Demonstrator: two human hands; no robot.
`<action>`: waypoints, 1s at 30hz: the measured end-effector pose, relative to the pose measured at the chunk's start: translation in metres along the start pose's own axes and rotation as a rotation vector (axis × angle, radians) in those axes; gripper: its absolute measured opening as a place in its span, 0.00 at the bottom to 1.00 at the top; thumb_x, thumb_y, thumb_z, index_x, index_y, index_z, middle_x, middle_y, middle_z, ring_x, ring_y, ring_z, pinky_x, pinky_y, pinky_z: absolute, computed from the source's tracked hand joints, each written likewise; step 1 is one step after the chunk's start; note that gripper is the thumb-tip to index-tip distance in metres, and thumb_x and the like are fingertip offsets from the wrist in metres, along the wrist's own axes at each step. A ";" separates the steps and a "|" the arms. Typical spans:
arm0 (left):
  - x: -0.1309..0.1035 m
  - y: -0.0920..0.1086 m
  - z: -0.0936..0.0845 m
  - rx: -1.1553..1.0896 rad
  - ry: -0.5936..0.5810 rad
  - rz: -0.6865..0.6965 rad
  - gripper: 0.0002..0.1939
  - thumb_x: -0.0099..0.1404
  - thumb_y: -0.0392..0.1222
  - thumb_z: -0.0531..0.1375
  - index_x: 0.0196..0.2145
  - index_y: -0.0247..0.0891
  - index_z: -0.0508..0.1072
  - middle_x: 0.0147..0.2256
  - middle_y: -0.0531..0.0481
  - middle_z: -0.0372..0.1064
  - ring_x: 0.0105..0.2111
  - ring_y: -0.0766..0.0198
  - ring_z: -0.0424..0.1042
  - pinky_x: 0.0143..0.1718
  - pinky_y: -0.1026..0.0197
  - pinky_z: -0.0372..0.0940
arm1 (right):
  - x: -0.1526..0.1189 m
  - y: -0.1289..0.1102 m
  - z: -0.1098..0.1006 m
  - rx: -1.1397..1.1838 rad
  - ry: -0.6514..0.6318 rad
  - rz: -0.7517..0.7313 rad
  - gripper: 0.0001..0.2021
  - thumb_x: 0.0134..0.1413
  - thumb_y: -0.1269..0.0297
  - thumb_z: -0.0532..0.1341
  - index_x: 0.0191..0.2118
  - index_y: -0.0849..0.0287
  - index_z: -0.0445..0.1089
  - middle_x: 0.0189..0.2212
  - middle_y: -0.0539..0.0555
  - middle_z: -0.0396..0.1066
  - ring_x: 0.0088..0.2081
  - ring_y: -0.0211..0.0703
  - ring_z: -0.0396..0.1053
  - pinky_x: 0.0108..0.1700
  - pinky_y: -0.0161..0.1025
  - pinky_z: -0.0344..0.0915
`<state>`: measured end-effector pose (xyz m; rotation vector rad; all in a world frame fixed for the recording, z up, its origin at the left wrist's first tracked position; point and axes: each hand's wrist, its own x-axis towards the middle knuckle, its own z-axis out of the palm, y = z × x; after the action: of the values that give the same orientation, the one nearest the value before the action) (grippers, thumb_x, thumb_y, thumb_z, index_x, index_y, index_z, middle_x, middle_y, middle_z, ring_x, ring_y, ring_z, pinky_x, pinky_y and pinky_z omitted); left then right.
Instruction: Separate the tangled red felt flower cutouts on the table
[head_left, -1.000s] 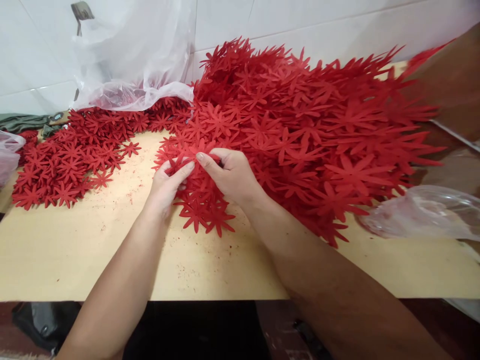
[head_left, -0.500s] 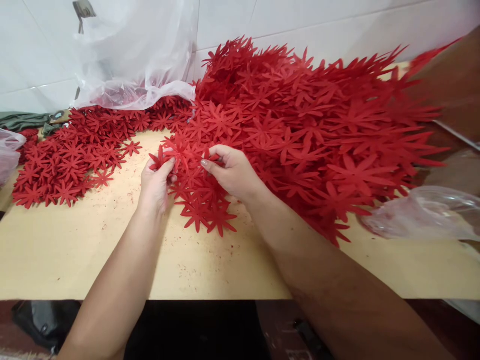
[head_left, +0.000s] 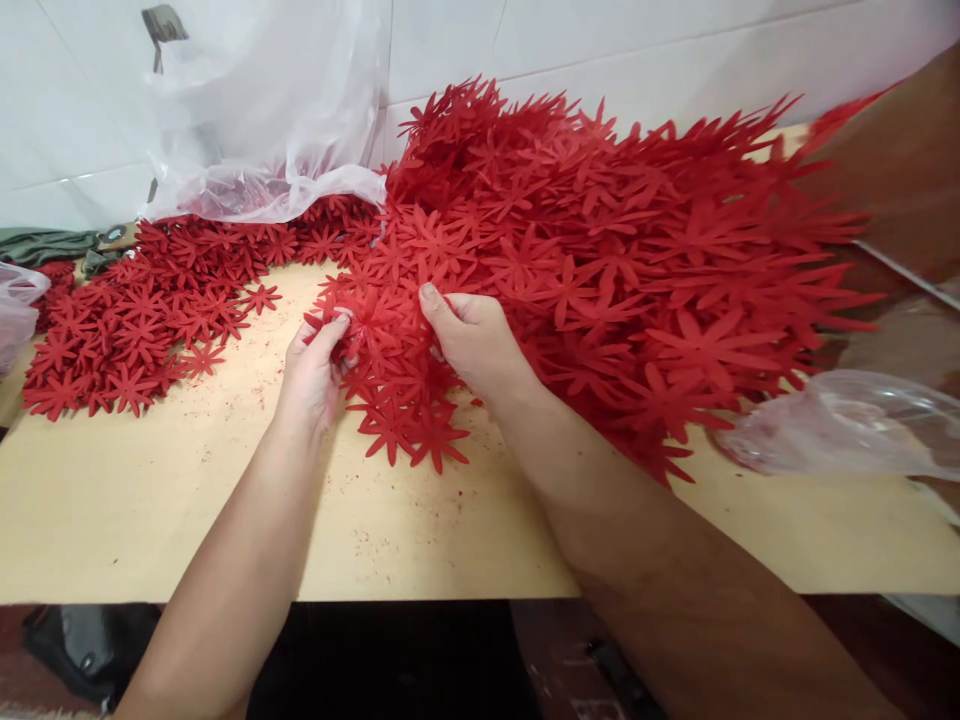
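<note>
My left hand (head_left: 309,375) pinches a red flower-shaped cutout (head_left: 366,328) between thumb and fingers, over the near tip of the large heap. Its long narrow petals blend into the red behind it, so its outline is hard to follow. To its right, my right hand (head_left: 480,345) is closed, the thumb laid along the curled fingers. Whatever those fingers hold, if anything, is hidden. Behind both hands rises the large heap of red flower cutouts (head_left: 600,260). Several cutouts (head_left: 412,425) spill toward me on the table, between my wrists.
A lower pile of red cutouts (head_left: 142,330) lies at the left of the pale table (head_left: 247,500). A clear plastic bag (head_left: 262,150) stands against the tiled wall (head_left: 637,50). Another plastic bag (head_left: 840,425) lies at the right. Green cloth (head_left: 45,243) is at the far left.
My right hand has come away from the petal it was pinching beside the left hand and shifted slightly right, its thumb now pointing up. The left hand stays nearly in place, holding the cutout.
</note>
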<state>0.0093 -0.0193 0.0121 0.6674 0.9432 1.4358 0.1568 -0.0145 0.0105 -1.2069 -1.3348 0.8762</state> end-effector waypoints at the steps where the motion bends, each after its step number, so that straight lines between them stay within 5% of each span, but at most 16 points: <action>1: 0.000 0.000 0.000 0.005 0.002 -0.010 0.07 0.48 0.36 0.65 0.26 0.37 0.70 0.23 0.58 0.69 0.21 0.74 0.65 0.20 0.70 0.58 | 0.000 0.000 0.001 0.004 -0.007 0.006 0.29 0.52 0.42 0.56 0.15 0.56 0.44 0.13 0.44 0.40 0.18 0.29 0.40 0.21 0.35 0.40; 6: -0.004 0.002 0.002 0.062 -0.032 -0.047 0.10 0.47 0.38 0.67 0.28 0.37 0.70 0.25 0.57 0.71 0.24 0.73 0.69 0.26 0.68 0.65 | 0.000 0.001 0.004 -0.050 -0.031 -0.056 0.29 0.52 0.38 0.52 0.16 0.56 0.45 0.14 0.44 0.42 0.19 0.30 0.42 0.22 0.35 0.43; 13: -0.010 -0.006 0.005 0.254 -0.235 0.023 0.09 0.45 0.36 0.68 0.26 0.37 0.72 0.26 0.56 0.72 0.27 0.72 0.69 0.37 0.64 0.66 | -0.003 0.012 0.009 -0.030 -0.113 -0.113 0.28 0.52 0.35 0.48 0.21 0.57 0.57 0.19 0.49 0.58 0.25 0.35 0.57 0.29 0.35 0.57; 20: -0.003 -0.010 0.002 0.310 -0.090 0.111 0.08 0.48 0.35 0.66 0.26 0.37 0.70 0.25 0.56 0.70 0.26 0.72 0.67 0.35 0.64 0.64 | 0.005 0.020 0.003 -0.226 0.063 -0.264 0.21 0.60 0.48 0.48 0.23 0.57 0.59 0.24 0.51 0.59 0.30 0.38 0.60 0.38 0.40 0.61; 23: 0.001 -0.009 0.000 0.316 -0.017 0.133 0.08 0.49 0.37 0.66 0.26 0.37 0.69 0.24 0.56 0.69 0.25 0.71 0.67 0.35 0.63 0.65 | 0.013 0.027 -0.007 -0.339 0.198 -0.287 0.11 0.57 0.58 0.54 0.36 0.59 0.67 0.34 0.56 0.65 0.38 0.43 0.64 0.44 0.44 0.63; 25: 0.003 -0.009 -0.001 0.319 0.004 0.161 0.08 0.50 0.38 0.66 0.26 0.37 0.70 0.25 0.55 0.69 0.26 0.70 0.68 0.36 0.62 0.65 | 0.013 0.026 -0.010 -0.411 0.257 -0.322 0.14 0.52 0.60 0.59 0.44 0.60 0.68 0.41 0.59 0.66 0.44 0.47 0.65 0.48 0.48 0.62; 30: 0.004 -0.011 -0.003 0.336 0.008 0.265 0.07 0.49 0.36 0.66 0.26 0.37 0.72 0.29 0.54 0.71 0.31 0.70 0.69 0.40 0.63 0.65 | -0.001 0.011 0.002 -0.401 0.101 -0.434 0.13 0.52 0.58 0.59 0.41 0.59 0.71 0.41 0.58 0.72 0.47 0.48 0.67 0.54 0.51 0.59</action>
<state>0.0125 -0.0164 0.0004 1.0681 1.1483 1.5244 0.1571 -0.0126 -0.0002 -1.1740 -1.6548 0.2405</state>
